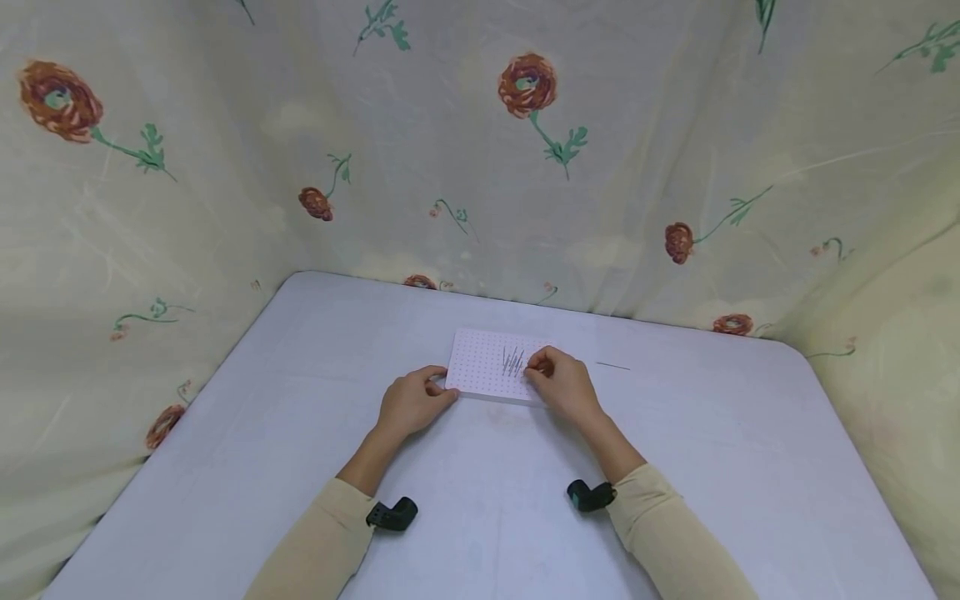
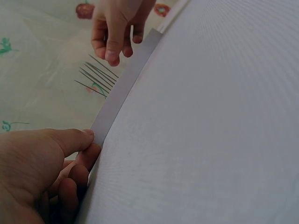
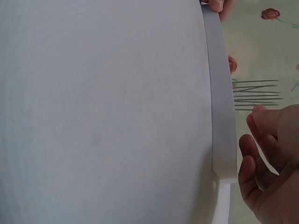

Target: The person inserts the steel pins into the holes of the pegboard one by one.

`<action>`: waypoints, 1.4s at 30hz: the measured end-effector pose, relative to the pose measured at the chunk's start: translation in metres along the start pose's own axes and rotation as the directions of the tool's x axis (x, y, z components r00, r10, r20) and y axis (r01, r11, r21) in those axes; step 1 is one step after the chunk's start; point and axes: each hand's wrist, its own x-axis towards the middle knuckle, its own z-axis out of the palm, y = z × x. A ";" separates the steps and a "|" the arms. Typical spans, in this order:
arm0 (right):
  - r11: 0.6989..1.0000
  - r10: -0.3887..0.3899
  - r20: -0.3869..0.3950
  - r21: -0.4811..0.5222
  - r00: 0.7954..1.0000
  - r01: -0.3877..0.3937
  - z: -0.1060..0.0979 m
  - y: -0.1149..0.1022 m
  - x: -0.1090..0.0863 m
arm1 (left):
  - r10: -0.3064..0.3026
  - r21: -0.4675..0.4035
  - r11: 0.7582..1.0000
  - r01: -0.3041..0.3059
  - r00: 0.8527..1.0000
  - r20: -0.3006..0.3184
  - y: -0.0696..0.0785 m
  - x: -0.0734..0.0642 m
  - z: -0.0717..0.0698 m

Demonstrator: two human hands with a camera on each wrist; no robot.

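Note:
A white board (image 1: 477, 357) dotted with rows of small holes lies on the table. Several thin dark metal rods (image 1: 512, 362) stand up from it, some leaning. My left hand (image 1: 412, 402) holds the board's near left corner, thumb on the edge (image 2: 99, 130) and fingers curled below. Over the right part of the board, my right hand (image 1: 562, 385) brings thumb and index fingertips together at the outermost rod (image 3: 244, 109), seeming to pinch it. That rod's outer end is hidden by the fingertips. The other right fingers are loosely bent.
One more thin rod (image 1: 613, 365) lies flat on the white table (image 1: 480, 500), right of the board. A flowered curtain (image 1: 450, 125) hangs around the table's back and sides. Black wrist cameras (image 1: 395, 514) sit at both sleeve cuffs.

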 end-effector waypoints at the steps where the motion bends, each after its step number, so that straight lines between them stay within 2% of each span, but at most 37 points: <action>1: 1.000 0.009 -0.002 0.003 1.000 -0.009 -0.002 0.001 0.000 | 0.000 0.002 1.000 0.000 1.000 -0.001 0.000 0.000 0.000; 7: 0.998 0.064 -0.012 0.012 0.998 -0.064 -0.014 0.009 0.002 | 0.001 0.001 1.000 -0.001 1.000 -0.006 -0.001 0.000 0.001; 18: 0.998 0.062 -0.041 -0.002 0.997 -0.062 -0.031 0.029 0.005 | 0.000 0.003 1.000 0.000 1.000 -0.012 0.001 -0.001 -0.001; 26: 0.994 0.107 -0.054 -0.013 0.993 -0.108 -0.048 0.045 0.001 | 0.005 -0.003 1.000 -0.005 1.000 -0.010 0.001 -0.001 0.000; 35: 0.987 0.151 -0.077 -0.052 0.986 -0.155 -0.082 0.079 -0.005 | 0.000 0.001 1.000 0.000 1.000 -0.006 0.001 0.001 0.000; 42: 0.977 0.177 -0.095 -0.107 0.980 -0.187 -0.100 0.106 -0.013 | -0.001 0.010 1.000 0.001 1.000 -0.003 0.002 -0.001 -0.001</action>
